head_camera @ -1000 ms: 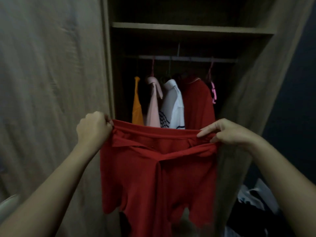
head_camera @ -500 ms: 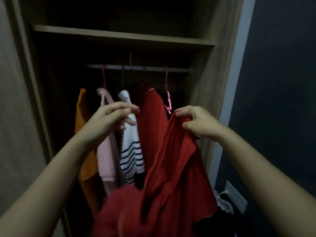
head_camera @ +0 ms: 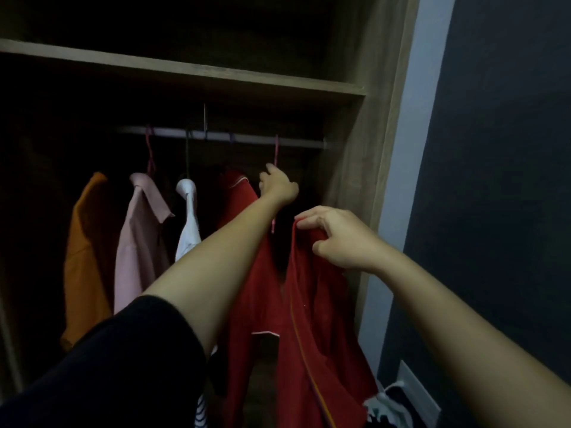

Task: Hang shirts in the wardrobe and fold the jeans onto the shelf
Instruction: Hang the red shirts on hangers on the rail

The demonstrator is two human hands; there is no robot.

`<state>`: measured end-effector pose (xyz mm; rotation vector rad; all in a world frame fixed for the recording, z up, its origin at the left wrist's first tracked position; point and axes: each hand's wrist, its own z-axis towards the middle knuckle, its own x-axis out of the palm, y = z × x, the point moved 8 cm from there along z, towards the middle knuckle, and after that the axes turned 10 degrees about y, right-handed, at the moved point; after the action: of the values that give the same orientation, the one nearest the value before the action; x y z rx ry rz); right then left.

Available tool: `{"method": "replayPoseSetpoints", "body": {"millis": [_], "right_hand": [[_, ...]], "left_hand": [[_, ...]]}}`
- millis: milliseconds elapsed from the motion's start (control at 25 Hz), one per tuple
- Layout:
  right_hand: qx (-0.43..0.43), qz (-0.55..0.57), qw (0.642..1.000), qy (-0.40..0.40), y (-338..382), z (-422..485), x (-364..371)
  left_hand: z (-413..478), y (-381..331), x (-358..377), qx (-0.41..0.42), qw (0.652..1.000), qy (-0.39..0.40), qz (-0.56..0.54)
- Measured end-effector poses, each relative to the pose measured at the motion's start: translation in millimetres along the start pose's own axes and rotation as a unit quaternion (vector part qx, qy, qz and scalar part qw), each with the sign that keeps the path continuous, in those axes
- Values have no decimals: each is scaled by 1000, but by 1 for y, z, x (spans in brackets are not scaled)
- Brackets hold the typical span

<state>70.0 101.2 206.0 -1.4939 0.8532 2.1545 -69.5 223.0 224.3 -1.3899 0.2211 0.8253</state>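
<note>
Progress looks decent tbh: four tops are already hung on the rail (head_camera: 216,136), counted as an orange one (head_camera: 83,261), a pink one (head_camera: 139,242), a white one (head_camera: 188,217) w/ stripes lower down, and a red one (head_camera: 244,257).

A fifth piece, the red garment (head_camera: 321,319), isn't hung yet. Its top edge is pinched in the right hand (head_camera: 336,239), fingers curled tight around the fabric, and the rest is left dangling below that hand, just in front of the hung red top.

The left hand (head_camera: 278,186) is stretched up and forward of the right one, and is closed loosely around the stem of a pink hanger (head_camera: 276,149) just under the rail. Whether it's properly gripped can't be told, too dark + the fingers are hidden on the far side.

So one empty hanger is seen, prob meant for the red piece. That's judged as the step in hand.

No jeans are spotted anywhere, and the shelf (head_camera: 185,71) above both hands looks bare as far as can be seen, so the folding part is assumed still to be done. Some clothes are piled (head_camera: 389,409) low, below the right forearm; what they are can't be made out.
</note>
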Motion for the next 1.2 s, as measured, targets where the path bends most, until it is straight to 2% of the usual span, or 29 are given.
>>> {"method": "replayPoseSetpoints", "body": {"millis": [120, 200, 400, 520, 640, 800, 920, 1040, 1200], "right_hand": [[-3, 11, 1000, 5, -20, 1, -2], [-8, 11, 1000, 12, -29, 0, 1], [-7, 26, 1000, 15, -38, 1, 11], [3, 19, 1000, 5, -34, 4, 21], [16, 11, 1000, 2, -25, 7, 38], [51, 19, 998, -6, -7, 5, 62], [68, 18, 997, -15, 6, 7, 75], [96, 11, 995, -14, 17, 6, 84], [131, 11, 991, -21, 33, -8, 96]], "left_hand": [[24, 11, 19, -70, 997, -11, -1], [30, 5, 23, -52, 997, -55, -16], [22, -10, 13, 6, 990, -101, -103], [-4, -2, -9, 19, 991, -123, -57], [-56, 14, -44, 89, 986, -141, 2], [-152, 63, -110, 179, 967, -173, 52], [-209, 128, -161, 172, 951, -193, 170], [-256, 199, -205, 149, 957, -193, 158], [-325, 248, -237, 182, 956, -179, 147]]}}
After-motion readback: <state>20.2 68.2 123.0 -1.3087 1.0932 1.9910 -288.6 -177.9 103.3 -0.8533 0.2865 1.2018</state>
